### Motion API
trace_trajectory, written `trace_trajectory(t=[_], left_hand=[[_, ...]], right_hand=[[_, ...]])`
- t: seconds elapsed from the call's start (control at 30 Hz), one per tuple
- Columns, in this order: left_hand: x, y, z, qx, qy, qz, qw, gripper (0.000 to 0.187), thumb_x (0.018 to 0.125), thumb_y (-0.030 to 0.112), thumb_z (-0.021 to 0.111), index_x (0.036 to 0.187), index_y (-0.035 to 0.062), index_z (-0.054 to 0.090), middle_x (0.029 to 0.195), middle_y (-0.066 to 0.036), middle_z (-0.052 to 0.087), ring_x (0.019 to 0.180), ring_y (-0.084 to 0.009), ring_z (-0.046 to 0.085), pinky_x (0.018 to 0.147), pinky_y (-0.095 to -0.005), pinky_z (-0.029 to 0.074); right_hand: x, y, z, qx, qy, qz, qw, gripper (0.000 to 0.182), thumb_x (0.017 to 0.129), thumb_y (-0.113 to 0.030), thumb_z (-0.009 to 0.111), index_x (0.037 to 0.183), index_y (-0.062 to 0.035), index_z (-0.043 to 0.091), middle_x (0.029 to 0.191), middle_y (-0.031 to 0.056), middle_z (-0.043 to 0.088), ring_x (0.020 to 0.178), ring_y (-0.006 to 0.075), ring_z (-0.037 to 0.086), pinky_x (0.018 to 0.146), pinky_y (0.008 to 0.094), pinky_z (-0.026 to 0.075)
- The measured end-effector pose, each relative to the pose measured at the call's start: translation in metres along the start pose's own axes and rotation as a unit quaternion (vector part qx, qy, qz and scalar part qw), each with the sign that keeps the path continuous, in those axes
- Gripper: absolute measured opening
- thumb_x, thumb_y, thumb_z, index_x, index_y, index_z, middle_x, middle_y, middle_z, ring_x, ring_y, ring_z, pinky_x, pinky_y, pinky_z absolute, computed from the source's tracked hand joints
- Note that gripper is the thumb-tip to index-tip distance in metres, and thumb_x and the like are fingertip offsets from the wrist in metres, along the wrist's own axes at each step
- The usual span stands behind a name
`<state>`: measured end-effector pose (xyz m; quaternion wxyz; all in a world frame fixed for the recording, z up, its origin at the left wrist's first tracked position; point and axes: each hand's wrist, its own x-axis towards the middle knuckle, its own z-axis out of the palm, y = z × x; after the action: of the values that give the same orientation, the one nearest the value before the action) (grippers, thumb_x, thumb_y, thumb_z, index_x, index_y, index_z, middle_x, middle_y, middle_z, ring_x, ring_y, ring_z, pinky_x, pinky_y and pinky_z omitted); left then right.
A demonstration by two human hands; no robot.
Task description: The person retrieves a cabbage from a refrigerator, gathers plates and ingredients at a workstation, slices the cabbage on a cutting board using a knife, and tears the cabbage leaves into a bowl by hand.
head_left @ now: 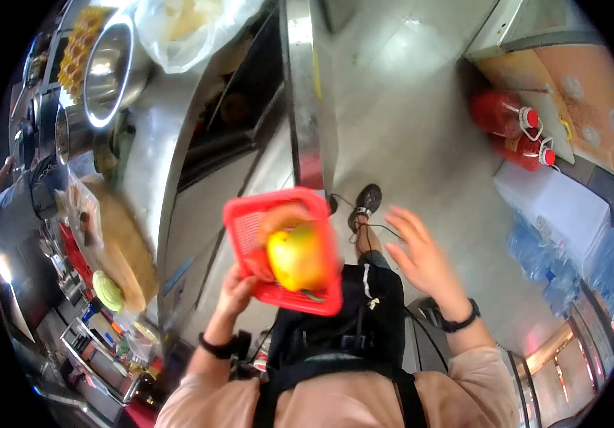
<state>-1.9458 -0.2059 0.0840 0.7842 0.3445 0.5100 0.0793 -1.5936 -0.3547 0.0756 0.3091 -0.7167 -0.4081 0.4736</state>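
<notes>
My left hand (236, 291) grips the left side of a red plastic basket (232, 214), held up in front of my body. In the basket lies a yellow bell pepper (291, 260), slightly blurred. Beside it are reddish-orange pieces (282, 214) whose kind I cannot make out. A bit of green shows near the basket's lower edge. My right hand (417, 250) is open in the air to the right of the basket, fingers spread, touching nothing.
On the left, a steel counter (168, 107) carries a metal bowl (107, 71), a wooden cutting board (125, 250) and a cabbage (107, 291). Red-capped jugs (528, 150) stand at the right beside a white box (556, 203). Another person (18, 192) is at the far left.
</notes>
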Motion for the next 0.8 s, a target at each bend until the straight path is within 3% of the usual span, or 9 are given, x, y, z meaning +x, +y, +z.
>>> trace_trajectory(t=[0.07,0.13,0.17,0.23,0.33,0.53,0.67,0.73,0.8], left_hand=[[-0.009,0.003,-0.029,0.026,-0.005,0.077,0.997,0.027,0.088,0.016,0.060,0.109,0.0007,0.054,0.105,-0.007,0.062,0.096,-0.0178,0.059,0.088,-0.0312,0.047],[-0.005,0.000,-0.050,0.051,0.036,0.118,0.991,0.026,0.089,0.016,0.059,0.109,0.0010,0.053,0.104,-0.007,0.060,0.099,-0.0170,0.056,0.092,-0.0309,0.043],[0.001,0.002,-0.051,0.043,0.090,0.110,0.989,0.027,0.089,0.017,0.058,0.110,0.0014,0.052,0.105,-0.006,0.059,0.101,-0.0167,0.055,0.093,-0.0298,0.041],[0.029,-0.008,-0.074,0.044,0.064,0.128,0.989,0.027,0.091,0.015,0.055,0.114,0.0013,0.051,0.110,-0.007,0.058,0.101,-0.0165,0.055,0.094,-0.0295,0.041],[0.090,-0.035,-0.091,-0.027,0.038,0.150,0.988,0.030,0.093,0.011,0.053,0.121,0.0010,0.049,0.119,-0.009,0.056,0.107,-0.0189,0.055,0.097,-0.0319,0.042],[0.280,-0.091,-0.117,-0.146,0.014,0.131,0.980,0.042,0.094,0.007,0.053,0.135,0.0045,0.044,0.133,-0.012,0.051,0.123,-0.0274,0.051,0.096,-0.0535,0.049],[0.430,-0.111,-0.135,-0.202,0.053,0.132,0.969,0.043,0.094,0.003,0.051,0.136,0.0084,0.043,0.134,-0.011,0.049,0.121,-0.0301,0.051,0.095,-0.0562,0.050],[0.502,-0.118,-0.154,-0.185,0.096,0.133,0.969,0.042,0.094,0.002,0.051,0.135,0.0086,0.043,0.133,-0.012,0.050,0.121,-0.0299,0.051,0.094,-0.0551,0.052],[0.550,-0.107,-0.166,-0.155,0.070,0.146,0.975,0.037,0.095,0.004,0.049,0.131,0.0018,0.044,0.132,-0.011,0.051,0.120,-0.0298,0.052,0.092,-0.0544,0.053]], right_hand=[[0.039,-0.011,0.024,-0.127,0.013,-0.119,0.985,0.050,0.083,-0.013,0.065,0.131,-0.0099,0.052,0.148,0.0139,0.034,0.136,0.0361,0.033,0.109,0.0435,0.034],[0.071,-0.019,0.055,-0.164,-0.006,-0.210,0.964,0.053,0.079,-0.017,0.068,0.130,-0.0161,0.054,0.152,0.0117,0.030,0.140,0.0370,0.026,0.110,0.0538,0.028],[0.084,-0.022,0.071,-0.165,-0.010,-0.214,0.963,0.053,0.079,-0.017,0.068,0.130,-0.0161,0.054,0.152,0.0117,0.030,0.140,0.0370,0.026,0.110,0.0538,0.028],[0.102,-0.024,0.095,-0.206,-0.017,-0.247,0.947,0.047,0.078,-0.023,0.070,0.123,-0.0180,0.058,0.154,0.0102,0.027,0.142,0.0348,0.023,0.110,0.0619,0.020],[0.114,-0.011,0.099,-0.226,-0.017,-0.255,0.940,0.040,0.076,-0.028,0.071,0.114,-0.0164,0.062,0.155,0.0092,0.027,0.144,0.0334,0.020,0.111,0.0630,0.015],[0.102,0.025,0.053,-0.219,-0.016,-0.206,0.954,0.030,0.075,-0.017,0.071,0.104,-0.0157,0.064,0.155,0.0134,0.027,0.146,0.0344,0.014,0.116,0.0554,0.013],[0.096,0.068,0.014,-0.230,0.038,-0.152,0.961,0.026,0.079,-0.003,0.060,0.101,-0.0140,0.066,0.153,0.0163,0.030,0.143,0.0457,0.015,0.114,0.0547,0.019],[0.100,0.085,-0.006,-0.262,0.051,-0.171,0.948,0.025,0.079,-0.003,0.058,0.100,-0.0135,0.067,0.153,0.0172,0.030,0.141,0.0471,0.018,0.113,0.0542,0.021],[0.100,0.104,-0.023,-0.300,0.063,-0.187,0.933,0.024,0.080,-0.002,0.057,0.098,-0.0131,0.068,0.152,0.0181,0.031,0.140,0.0485,0.021,0.113,0.0536,0.022]])
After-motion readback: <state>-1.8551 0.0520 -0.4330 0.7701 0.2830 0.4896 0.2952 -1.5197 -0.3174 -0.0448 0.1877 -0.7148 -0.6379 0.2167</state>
